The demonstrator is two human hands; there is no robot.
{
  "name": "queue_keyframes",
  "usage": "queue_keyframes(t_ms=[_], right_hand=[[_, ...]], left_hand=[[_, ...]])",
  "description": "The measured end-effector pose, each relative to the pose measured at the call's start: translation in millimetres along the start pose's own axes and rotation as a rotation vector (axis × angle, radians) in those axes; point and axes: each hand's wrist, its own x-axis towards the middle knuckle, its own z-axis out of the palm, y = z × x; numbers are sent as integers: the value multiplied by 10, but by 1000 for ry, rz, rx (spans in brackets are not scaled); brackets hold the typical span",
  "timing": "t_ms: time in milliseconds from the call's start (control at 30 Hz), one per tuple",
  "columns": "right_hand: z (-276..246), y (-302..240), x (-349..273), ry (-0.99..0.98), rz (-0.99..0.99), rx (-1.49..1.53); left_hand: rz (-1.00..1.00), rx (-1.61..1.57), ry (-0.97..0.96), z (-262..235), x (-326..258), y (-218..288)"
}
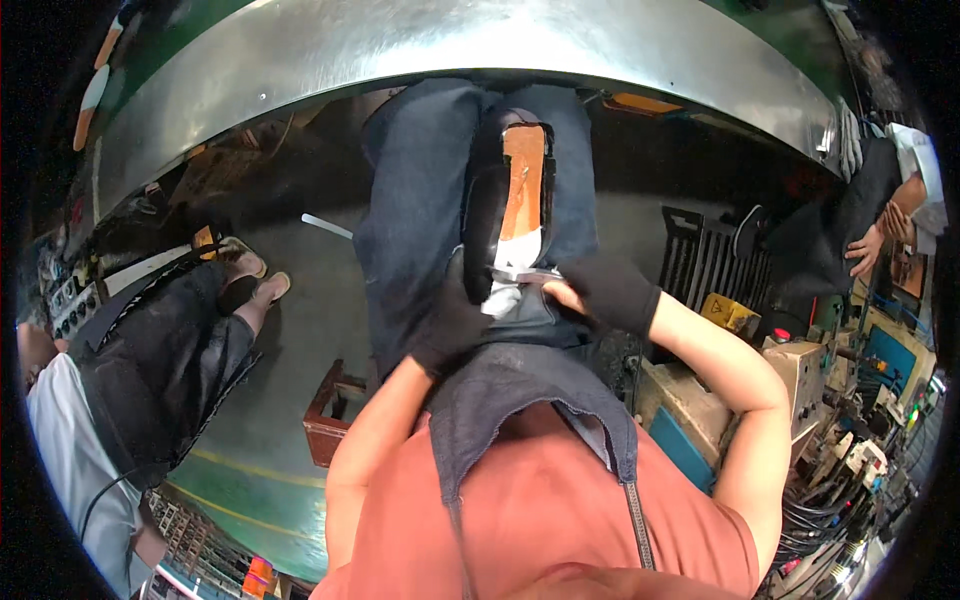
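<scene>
A long black shoe-like piece (pixel 483 215) with an orange-brown and white insole-like board (pixel 523 195) rests lengthwise between my thighs. My right hand (pixel 605 292), in a black glove with bare fingertips, closes on a thin, pale, blade-like tool (pixel 530 275) that lies across the board's white near end. My left hand (pixel 450 320), also in a black glove, is closed at the left side of that end, beside a crumpled whitish piece (pixel 502 300). What its fingers grip is hidden. A dark apron (pixel 530 370) covers my lap.
Ahead curves a shiny metal bench (pixel 500 40); orange-and-white boards (pixel 92 105) lie at its far left. A seated person (pixel 150 370) is at left, another person's hands (pixel 880 235) at far right. A reddish-brown wooden box (pixel 330 415) and machinery (pixel 800 375) flank me.
</scene>
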Motion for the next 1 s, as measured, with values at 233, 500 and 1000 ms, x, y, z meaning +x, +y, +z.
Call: queue_keyframes(t_ms=[233, 500, 1000], right_hand=[[-114, 191, -3, -135, -51, 167], [-654, -549, 105, 26, -355, 195], [-403, -334, 86, 164, -127, 64]], left_hand=[[94, 10, 76, 13, 283, -163], [-102, -399, -94, 88, 276, -70], [41, 53, 51, 48, 198, -520]])
